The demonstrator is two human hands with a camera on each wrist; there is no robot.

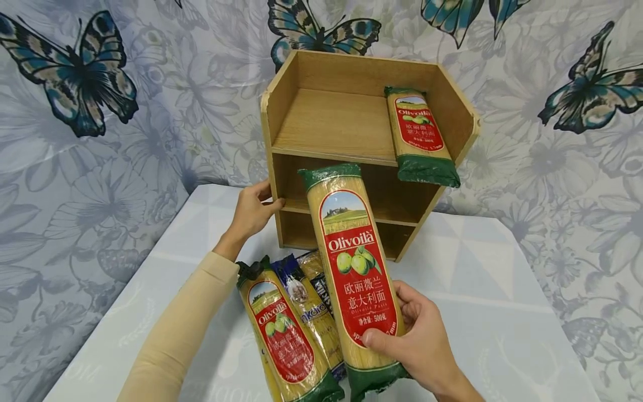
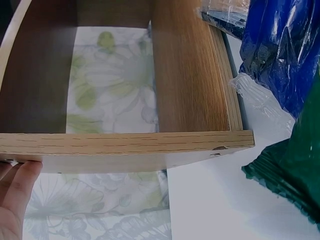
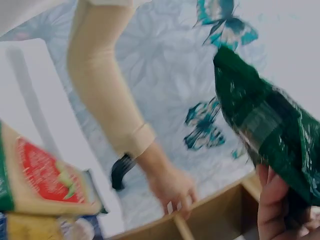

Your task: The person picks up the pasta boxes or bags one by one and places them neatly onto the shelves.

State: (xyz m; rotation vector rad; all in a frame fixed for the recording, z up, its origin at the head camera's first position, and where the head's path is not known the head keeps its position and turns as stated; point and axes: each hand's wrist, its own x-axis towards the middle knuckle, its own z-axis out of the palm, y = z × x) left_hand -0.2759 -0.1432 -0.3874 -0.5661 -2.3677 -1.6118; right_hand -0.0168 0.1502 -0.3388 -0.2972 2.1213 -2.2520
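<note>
My right hand (image 1: 424,340) grips the lower end of a spaghetti pack (image 1: 359,268) with green ends and a red Olivoilà label. The pack is raised and tilted in front of a wooden shelf (image 1: 334,120). With the thumb at its front edge and the fingers outside, my left hand (image 1: 255,212) holds the shelf's left side panel. A matching spaghetti pack (image 1: 419,131) lies on the shelf's top level at the right. In the right wrist view, the held pack's green end (image 3: 265,120) shows close up, with fingers below it.
On the white table (image 1: 467,312), left of the held pack, lie another Olivoilà pack (image 1: 283,335), a blue-ended pasta pack (image 1: 311,312) and a partly hidden pack (image 1: 313,265). Butterfly-patterned cloth (image 1: 150,184) hangs behind the shelf.
</note>
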